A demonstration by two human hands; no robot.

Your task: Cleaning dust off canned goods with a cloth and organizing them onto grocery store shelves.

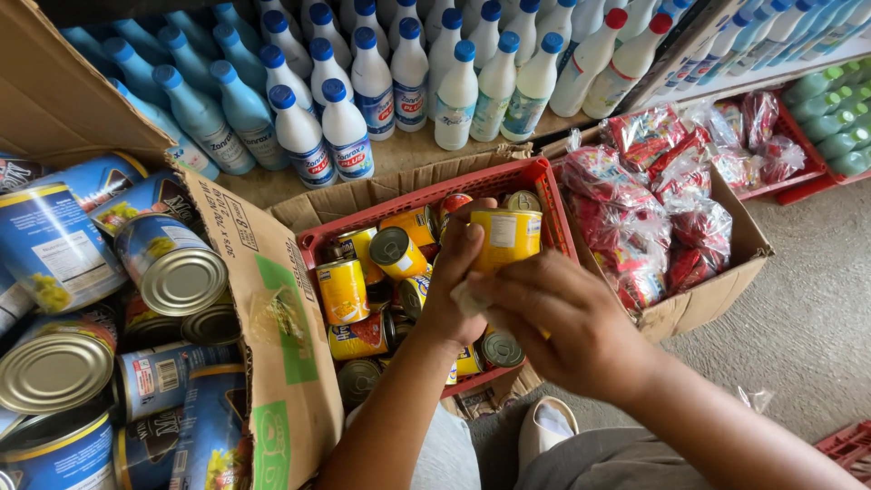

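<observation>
Fingers (464, 238) of the left hand (454, 281) wrap the yellow can (506, 238) and hold it upright just above the red crate (435, 186), while the right hand (567, 331) pinches a small pale scrap (467, 299), perhaps a cloth or label, against the can's lower side. Grip looks firm, but the left thumb side is hidden, so I cannot tell how much of the can is truly caught. A slip looks possible if the right hand rubs hard; the can would drop among the loose tins (372, 299) lying every way in the crate, denting one or rolling out. Close on the left the open cardboard box (272, 327) of big blue cans (172, 272) leans in, and an elbow could nudge its flap. Bottles (363, 82) stand behind, well apart.
</observation>
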